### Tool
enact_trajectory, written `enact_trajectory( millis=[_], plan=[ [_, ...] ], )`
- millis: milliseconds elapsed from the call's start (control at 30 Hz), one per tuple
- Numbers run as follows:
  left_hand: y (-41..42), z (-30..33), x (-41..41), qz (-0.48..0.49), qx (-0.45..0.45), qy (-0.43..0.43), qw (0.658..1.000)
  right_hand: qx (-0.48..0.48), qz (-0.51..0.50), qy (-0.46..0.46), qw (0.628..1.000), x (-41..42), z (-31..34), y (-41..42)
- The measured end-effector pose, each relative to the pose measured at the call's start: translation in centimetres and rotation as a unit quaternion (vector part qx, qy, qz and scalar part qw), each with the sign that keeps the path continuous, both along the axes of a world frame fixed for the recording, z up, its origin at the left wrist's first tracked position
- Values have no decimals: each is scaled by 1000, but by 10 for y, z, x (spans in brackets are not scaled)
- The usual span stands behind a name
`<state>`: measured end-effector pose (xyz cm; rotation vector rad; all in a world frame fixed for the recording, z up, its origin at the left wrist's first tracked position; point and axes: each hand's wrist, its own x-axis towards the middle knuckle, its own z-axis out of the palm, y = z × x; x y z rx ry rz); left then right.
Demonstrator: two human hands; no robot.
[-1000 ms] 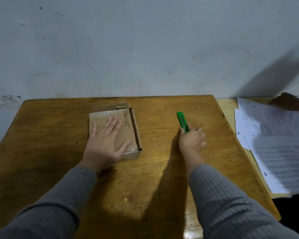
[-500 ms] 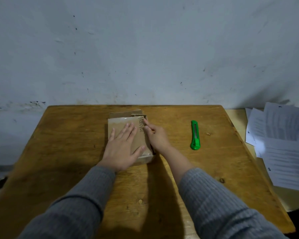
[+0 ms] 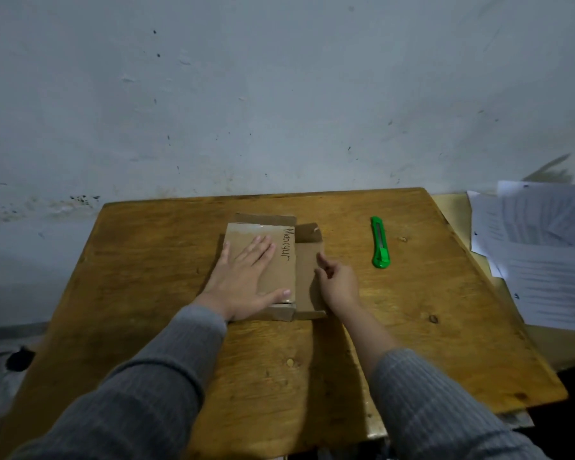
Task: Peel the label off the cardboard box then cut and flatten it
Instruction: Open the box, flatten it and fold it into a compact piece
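A brown cardboard box [image 3: 281, 273] with handwriting along its top lies on the wooden table [image 3: 146, 293]. My left hand [image 3: 243, 280] presses flat on the box's top panel with fingers spread. The box's right side panel [image 3: 307, 280] lies folded out flat on the table. My right hand [image 3: 337, 283] rests at that panel's right edge with fingers loosely curled and the forefinger stretched toward it. A green utility knife [image 3: 379, 242] lies on the table to the right, apart from both hands.
Loose printed papers [image 3: 545, 260] lie on a second surface just right of the table. A pale wall rises behind the table's far edge. Bare wood shows in front of the box and to its left.
My right hand let go of the green knife, went left to the box's right side, and that side panel has folded out flat. My left hand stayed pressed on the top.
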<state>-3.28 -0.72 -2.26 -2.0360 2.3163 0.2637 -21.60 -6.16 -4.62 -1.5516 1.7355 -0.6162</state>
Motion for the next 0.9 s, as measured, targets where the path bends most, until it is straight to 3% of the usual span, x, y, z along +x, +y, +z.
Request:
enact_trajectory(
  millis=[100, 200, 700, 900],
  plan=[
    [3, -2, 3, -1, 0, 2, 1000, -75, 110, 227, 965, -4, -2, 6],
    [5, -3, 8, 0, -6, 2, 1000, -91, 145, 305, 937, -4, 3, 9],
    [12, -9, 13, 6, -39, -2, 999, -99, 172, 224, 954, -5, 8, 60],
    [10, -11, 15, -2, -36, -1, 999, -176, 97, 210, 957, -20, 17, 69]
  ],
)
